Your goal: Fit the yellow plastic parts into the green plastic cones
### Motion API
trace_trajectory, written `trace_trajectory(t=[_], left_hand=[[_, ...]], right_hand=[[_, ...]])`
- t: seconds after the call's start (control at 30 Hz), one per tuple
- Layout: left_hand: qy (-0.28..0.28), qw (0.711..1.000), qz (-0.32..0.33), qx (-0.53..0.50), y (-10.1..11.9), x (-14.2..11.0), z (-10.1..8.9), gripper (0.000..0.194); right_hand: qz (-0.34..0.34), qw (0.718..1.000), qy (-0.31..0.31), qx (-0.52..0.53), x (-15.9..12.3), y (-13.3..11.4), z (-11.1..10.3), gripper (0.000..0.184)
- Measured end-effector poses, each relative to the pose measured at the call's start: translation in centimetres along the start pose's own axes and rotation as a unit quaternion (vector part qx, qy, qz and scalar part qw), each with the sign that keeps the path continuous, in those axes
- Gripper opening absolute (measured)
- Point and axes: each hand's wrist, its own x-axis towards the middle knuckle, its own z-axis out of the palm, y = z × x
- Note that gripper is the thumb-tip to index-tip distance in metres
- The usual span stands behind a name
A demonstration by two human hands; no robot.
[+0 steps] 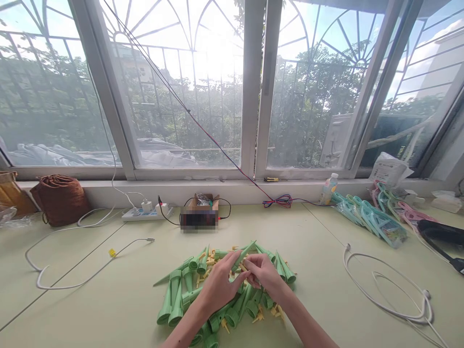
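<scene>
Both my hands are over a pile of hollow green plastic spikes (pixel 176 302), cone-shaped with round open ends. My left hand (pixel 222 281) is closed around one green spike (pixel 248 251), whose narrow tip points up and to the right. Close against it, my right hand (pixel 266 274) pinches a small yellow plastic piece (pixel 242 266) at the side of this spike. My fingers partly cover where the two parts meet. More yellow pieces (pixel 259 315), small and branched like valves, lie scattered among the spikes.
Along the window wall stand a brown drawstring bag (pixel 61 199), a white power strip (pixel 145 214), a small cardboard box (pixel 205 199) and a bottle (pixel 328 188). Pale green plastic items (pixel 373 220) lie at right. White cables (pixel 384 285) curl across the pale table (pixel 119 314).
</scene>
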Motion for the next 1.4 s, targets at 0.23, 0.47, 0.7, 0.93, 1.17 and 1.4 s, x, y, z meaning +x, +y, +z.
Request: trace_trajectory(t=[0.23, 0.47, 0.7, 0.93, 1.17, 1.4], left_hand=[[-0.023, 1.000, -0.009, 0.001, 0.08, -0.02, -0.09, 0.044], [-0.018, 1.000, -0.001, 0.001, -0.24, -0.06, 0.09, 0.044], [-0.008, 1.000, 0.005, 0.002, -0.31, -0.04, 0.15, 0.044], [-0.019, 1.000, -0.004, 0.004, -0.27, 0.02, 0.13, 0.045], [-0.031, 0.999, -0.013, 0.002, -0.19, 0.01, 0.06, 0.045], [-0.013, 1.000, 0.001, -0.001, -0.28, 0.05, 0.07, 0.046]], right_hand=[[-0.002, 1.000, 0.003, 0.002, 0.04, -0.25, 0.07, 0.046], [0.004, 1.000, 0.004, -0.001, -0.21, -0.47, 0.20, 0.046], [0.010, 1.000, 0.010, 0.001, -0.11, -0.28, 0.12, 0.046], [0.006, 1.000, 0.010, 0.002, -0.03, -0.27, 0.13, 0.047], [0.005, 1.000, 0.011, 0.003, 0.04, -0.05, 0.14, 0.046], [0.004, 1.000, 0.012, -0.008, -0.08, -0.30, 0.20, 0.046]])
